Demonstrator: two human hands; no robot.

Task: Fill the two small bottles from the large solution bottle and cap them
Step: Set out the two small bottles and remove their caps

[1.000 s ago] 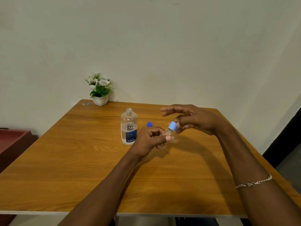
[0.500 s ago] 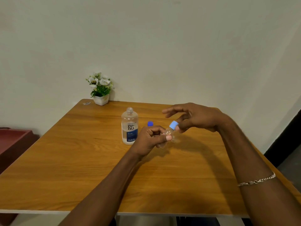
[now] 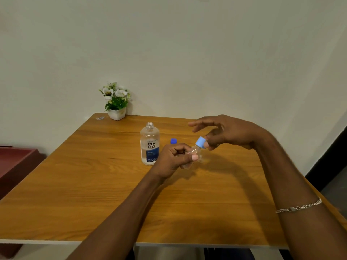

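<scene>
Two bare forearms reach in from the near edge over a wooden table (image 3: 93, 194). One silver bracelet (image 3: 298, 207) circles the right wrist. Mid-table, the left hand (image 3: 173, 159) has its grip clamped round one small clear bottle (image 3: 194, 152). Its fingers curl about the body, and the neck sticks out to the right, tilted up towards the other hand. One light blue cap (image 3: 200, 142) sits on that neck. The right hand (image 3: 228, 132) pinches it between thumb and a fingertip, the other fingers spread loosely above. Just left of the left hand stands one large solution bottle (image 3: 149, 145), upright, uncapped, with a blue label. Just behind the left hand's knuckles, one dark blue cap (image 3: 173, 140) shows; what it sits on is hidden. At the far left corner, against the wall, stands one white pot of flowers (image 3: 116, 102).
</scene>
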